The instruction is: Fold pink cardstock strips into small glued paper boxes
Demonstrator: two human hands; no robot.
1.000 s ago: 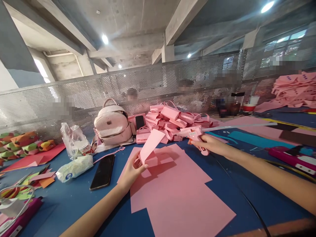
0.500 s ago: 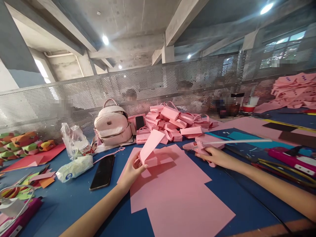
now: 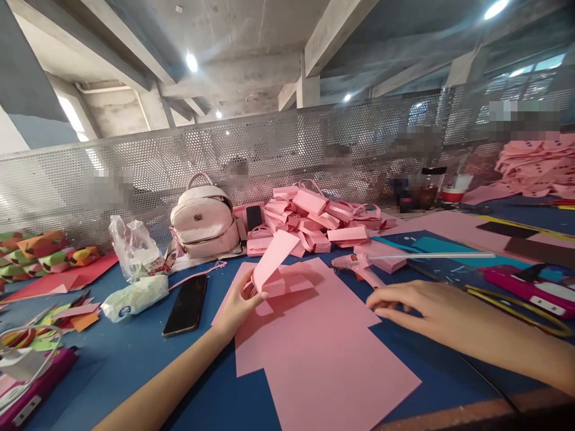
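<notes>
- Left hand (image 3: 238, 305): fingers pinching folded pink paper (image 3: 275, 258), above pink sheets (image 3: 323, 359).
- Right hand (image 3: 417, 306): fingers loosely curled, spread apart, just beside glue gun (image 3: 362, 266).
- Gun lies on blue surface (image 3: 215, 383).

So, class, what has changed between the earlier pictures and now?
The right hand lowered the glue gun, let go of it, and drew back to the right, toward the wearer. The left hand still holds the folded pink paper; the backpack stayed put.
</notes>
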